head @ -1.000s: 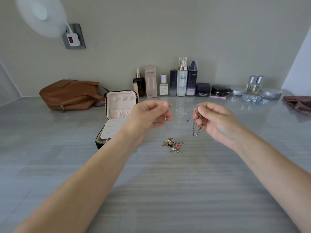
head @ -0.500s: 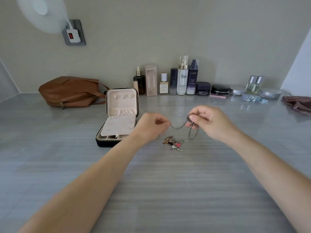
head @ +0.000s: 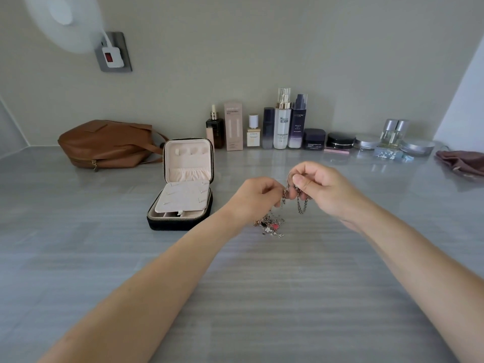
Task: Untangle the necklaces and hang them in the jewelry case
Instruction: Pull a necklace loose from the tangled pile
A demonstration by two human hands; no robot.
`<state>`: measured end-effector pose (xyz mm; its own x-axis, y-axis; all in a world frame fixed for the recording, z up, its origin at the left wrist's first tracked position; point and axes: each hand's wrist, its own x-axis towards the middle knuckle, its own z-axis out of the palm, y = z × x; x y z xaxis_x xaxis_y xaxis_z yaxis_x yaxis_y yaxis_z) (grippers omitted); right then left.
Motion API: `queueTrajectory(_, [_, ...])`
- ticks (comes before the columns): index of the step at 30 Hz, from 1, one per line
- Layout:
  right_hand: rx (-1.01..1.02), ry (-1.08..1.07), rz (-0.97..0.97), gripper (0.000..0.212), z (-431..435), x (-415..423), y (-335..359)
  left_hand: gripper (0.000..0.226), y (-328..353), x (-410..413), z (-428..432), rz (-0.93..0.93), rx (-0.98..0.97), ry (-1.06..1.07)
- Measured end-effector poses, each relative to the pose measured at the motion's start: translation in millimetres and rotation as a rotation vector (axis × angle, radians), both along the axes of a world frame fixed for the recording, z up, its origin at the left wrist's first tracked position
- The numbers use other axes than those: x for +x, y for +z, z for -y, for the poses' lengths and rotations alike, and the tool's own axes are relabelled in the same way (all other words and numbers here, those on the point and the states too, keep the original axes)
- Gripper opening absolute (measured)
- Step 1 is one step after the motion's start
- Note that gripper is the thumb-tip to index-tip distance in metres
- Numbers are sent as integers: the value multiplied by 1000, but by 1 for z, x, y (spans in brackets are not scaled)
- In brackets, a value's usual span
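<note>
- Black square zip-around jewelry case (head: 180, 223), cream-lined: stands open on the grey streaked counter (head: 235, 297), lid upright, cream padded insert lying tilted over the base.
- Left hand (head: 258, 197): raised just right of the case, fingers curled, fingertips pinching one end of a silver chain necklace (head: 301, 206).
- Right hand (head: 324, 189): right of the case, beyond the left hand and almost touching it; thumb and forefinger clamp the same chain beside a small ring-shaped piece. A loop of chain hangs below the fingers, clear of the counter.
- Tangled heap of mixed-metal necklaces with a pink charm (head: 271, 226): lies on the counter right of the case, directly under both hands. Whether the held chain is joined to the heap cannot be told.
- Brown leather bag (head: 104, 142): lies on its side behind and left of the case.
- Row of cosmetic bottles and jars (head: 282, 124): lined along the wall behind and right of the case.
- Mauve cloth pouch (head: 463, 163): far right of the case, at the frame edge.
</note>
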<state>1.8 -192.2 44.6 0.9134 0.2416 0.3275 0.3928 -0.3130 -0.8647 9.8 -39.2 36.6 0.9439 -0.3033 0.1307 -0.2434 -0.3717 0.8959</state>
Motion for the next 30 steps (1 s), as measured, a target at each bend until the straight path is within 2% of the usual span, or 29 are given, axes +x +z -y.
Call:
queueTrajectory(10, [118, 62, -44, 23, 1, -2, 2, 21, -1, 3, -4, -163, -121, -127])
queueTrajectory(14, [125, 100, -57, 23, 1, -3, 3, 28, -1, 5, -6, -218, -189, -161])
queueTrajectory(17, [107, 108, -52, 24, 1, -5, 4, 34, 1, 4, -8, -218, -167, -194])
queueTrajectory(21, [106, 107, -54, 23, 1, -6, 5, 26, 1, 3, -12, -196, -138, -236])
queueTrajectory(26, [60, 31, -77, 23, 1, -6, 6, 21, -1, 5, -14, -191, -157, -173])
queueTrajectory(30, [30, -118, -129, 21, 3, -2, 5, 22, 0, 10, -15, -55, -192, 51])
